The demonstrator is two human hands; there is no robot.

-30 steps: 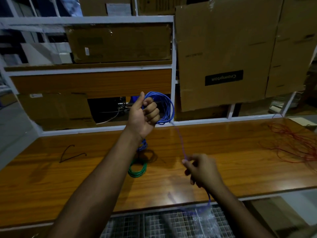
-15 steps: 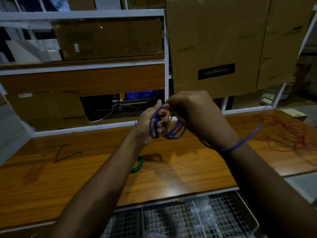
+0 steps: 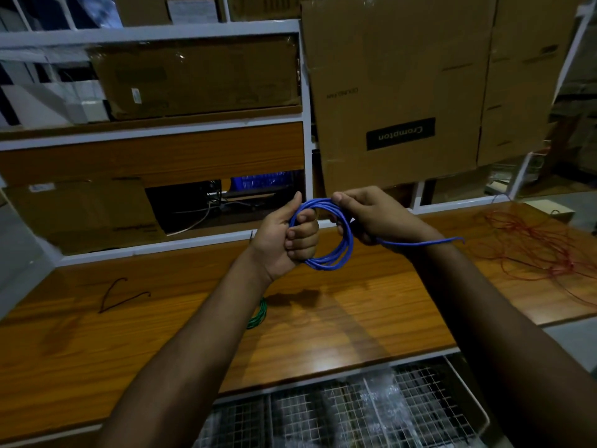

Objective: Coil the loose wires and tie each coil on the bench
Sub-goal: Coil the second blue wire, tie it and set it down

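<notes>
Wooden desk point(image 3: 323, 324) bearing a green wire coil point(image 3: 258, 315), bent black wire point(image 3: 119, 295) at left, tangled red wire point(image 3: 536, 247) at right.

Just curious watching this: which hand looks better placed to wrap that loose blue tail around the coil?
Probably the right hand: the loose tail runs out beside it, while the left hand grips the blue coil and steadies it.

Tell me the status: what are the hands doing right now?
Left hand grips blue coil; right hand holds its top, tail trailing right. Red wire still loose. Nothing in the way.
</notes>
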